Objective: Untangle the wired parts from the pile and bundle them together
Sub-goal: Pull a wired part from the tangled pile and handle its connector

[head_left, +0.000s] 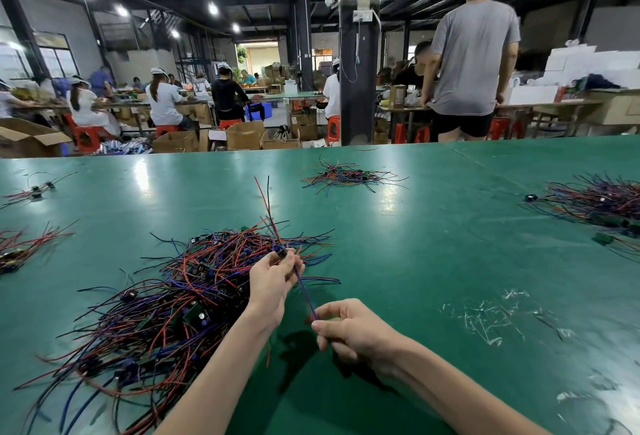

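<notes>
Head view: green table [450,261], and the main pile [166,296] of red, blue and black wired parts fills its near-left area, a big tangle. Judgement: the task is at an early-to-middle stage, with the bulk of that pile left to sort.

Smaller heaps lie elsewhere on the table. One is at the right edge [595,202] and one is toward the far edge near the middle [346,176]. A red-wire batch [20,247] sits at the left edge, with a few loose parts [34,189] beyond it. These may be sorted lots, but I cannot tell whether any of them is tied. White scraps [485,320] are scattered right of the hands.

The left hand [272,284] is raised over the pile's right margin. Its fingers [292,263] are curled and pinch one wired part [282,253] by its small dark body. The part's red and black leads [265,202] stick up away from the person, and they look free of the pile.

The right hand [353,329] is nearer the near edge, just off the table surface. Its fingers [323,313] are closed, with thumb and forefinger nipping the end of that part's blue wire [304,291], which is stretched straight between the two hands. The other right fingers are tucked in, and nothing else can be seen in them.

Judgement: this is the single-part straightening step, with no bundle held in either hand.
</notes>
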`<state>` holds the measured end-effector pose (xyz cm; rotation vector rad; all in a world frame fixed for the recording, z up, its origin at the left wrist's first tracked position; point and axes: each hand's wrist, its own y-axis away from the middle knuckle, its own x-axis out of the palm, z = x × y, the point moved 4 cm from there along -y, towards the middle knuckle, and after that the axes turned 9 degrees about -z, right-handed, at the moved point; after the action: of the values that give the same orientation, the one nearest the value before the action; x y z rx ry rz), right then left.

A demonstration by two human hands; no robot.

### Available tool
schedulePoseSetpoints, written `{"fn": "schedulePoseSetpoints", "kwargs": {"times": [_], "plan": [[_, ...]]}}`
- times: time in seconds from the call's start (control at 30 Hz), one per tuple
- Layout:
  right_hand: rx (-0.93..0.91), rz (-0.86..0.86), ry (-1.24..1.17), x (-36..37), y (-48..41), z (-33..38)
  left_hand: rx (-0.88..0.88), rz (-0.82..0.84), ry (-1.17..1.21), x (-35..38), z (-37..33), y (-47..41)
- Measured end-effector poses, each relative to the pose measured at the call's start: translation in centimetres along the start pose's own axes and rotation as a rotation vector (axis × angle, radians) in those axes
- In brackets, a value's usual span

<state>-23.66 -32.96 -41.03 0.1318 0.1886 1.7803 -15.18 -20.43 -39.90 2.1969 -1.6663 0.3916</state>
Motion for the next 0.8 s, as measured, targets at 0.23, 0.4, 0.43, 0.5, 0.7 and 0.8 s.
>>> {"fn": "schedulePoseSetpoints", "kwargs": {"times": [0.23, 0.4, 0.43, 0.5, 0.7, 0.8], "plan": [[0.032, 0.005, -0.077, -0.6, -0.3, -0.1, -0.001, -0.009, 0.030, -0.1, -0.1, -0.2], [-0.289, 0.052, 0.267, 0.1, 0.3, 1.0, 0.012, -0.002, -0.005, -0.2, -0.1, -0.2], [-0.319, 0.047, 0.315, 0.1, 0.3, 1.0, 0.016, -0.005, -0.021, -0.2, 0.0, -0.2], [-0.294, 0.057, 0.288, 0.1, 0.3, 0.8, 0.016, -0.012, -0.044, -0.2, 0.1, -0.1], [-0.083, 0.121, -0.022, 0.2, 0.4, 0.4, 0.018, -0.015, -0.077, -0.2, 0.1, -0.2], [-0.131, 0.110, -0.017, 0.3, 0.6, 0.8, 0.038, -0.014, -0.087, -0.2, -0.1, -0.2]]}}
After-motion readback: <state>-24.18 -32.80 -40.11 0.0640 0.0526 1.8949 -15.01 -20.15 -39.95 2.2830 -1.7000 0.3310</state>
